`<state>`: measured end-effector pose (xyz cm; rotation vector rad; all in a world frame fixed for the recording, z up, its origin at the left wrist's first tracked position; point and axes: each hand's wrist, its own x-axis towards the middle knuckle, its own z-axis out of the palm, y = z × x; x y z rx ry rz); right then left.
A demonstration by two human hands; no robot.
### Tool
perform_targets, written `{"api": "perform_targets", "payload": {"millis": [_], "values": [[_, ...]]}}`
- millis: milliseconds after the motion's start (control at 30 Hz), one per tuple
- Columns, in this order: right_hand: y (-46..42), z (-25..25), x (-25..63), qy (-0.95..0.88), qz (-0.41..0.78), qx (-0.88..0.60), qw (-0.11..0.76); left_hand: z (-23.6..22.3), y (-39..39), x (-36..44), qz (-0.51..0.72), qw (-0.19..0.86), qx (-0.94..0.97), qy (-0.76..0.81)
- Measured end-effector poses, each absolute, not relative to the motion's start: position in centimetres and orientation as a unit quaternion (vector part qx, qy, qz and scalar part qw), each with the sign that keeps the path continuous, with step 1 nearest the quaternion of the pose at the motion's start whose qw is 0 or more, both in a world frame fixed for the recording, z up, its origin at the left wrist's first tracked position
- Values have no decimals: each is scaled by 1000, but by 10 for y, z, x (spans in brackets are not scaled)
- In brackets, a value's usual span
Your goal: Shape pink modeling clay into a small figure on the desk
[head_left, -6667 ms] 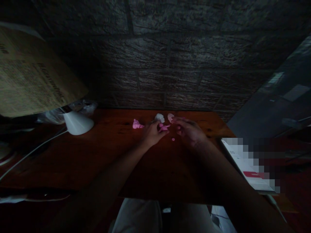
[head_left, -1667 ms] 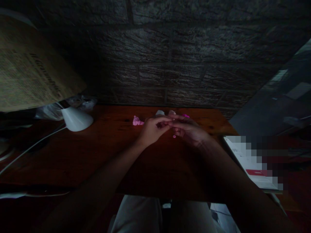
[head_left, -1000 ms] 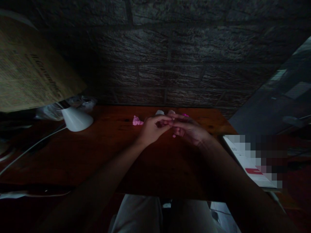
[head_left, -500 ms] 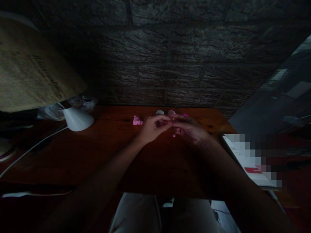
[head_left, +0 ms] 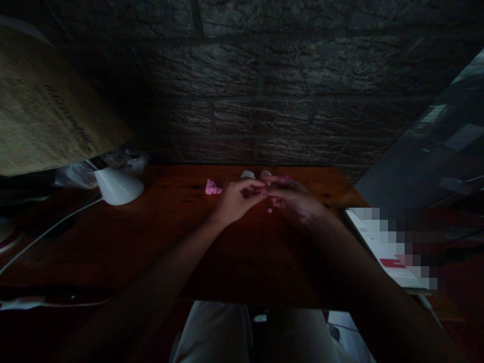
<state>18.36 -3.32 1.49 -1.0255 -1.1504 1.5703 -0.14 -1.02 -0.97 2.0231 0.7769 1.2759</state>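
Observation:
My left hand (head_left: 239, 200) and my right hand (head_left: 291, 197) meet above the wooden table (head_left: 242, 262), fingertips pinched together. Whatever is between them is too small and dark to make out. Just below the right fingers lies a small round pink piece (head_left: 269, 210). To the left of my left hand sits a lumpy pink piece (head_left: 212, 187), soft-looking like modelling clay. Behind the hands are a white lump (head_left: 248, 174) and a pale pink lump (head_left: 265, 174), both partly covered. A bright pink bit (head_left: 288, 177) shows past the right hand.
On the left stands a white lamp base (head_left: 119, 186) with a cable, under a large printed paper shade (head_left: 56, 111). Crumpled clear plastic (head_left: 130, 160) lies behind it. A dark brick wall (head_left: 234, 91) closes the back. White printed paper (head_left: 374, 247) lies at the right edge.
The hands stay pinched together in nearly the same pose, with only slight finger movement. The whole view has shifted a little.

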Motion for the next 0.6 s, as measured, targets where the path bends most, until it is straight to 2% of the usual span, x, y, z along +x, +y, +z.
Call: {"api": "perform_targets", "payload": {"millis": [267, 600], "values": [[-32, 14, 186, -437, 658, -398, 466, -9, -11, 0, 512, 338, 727, 309], [-33, 16, 184, -455, 637, -408, 469, -8, -11, 0, 483, 343, 751, 293]]}}
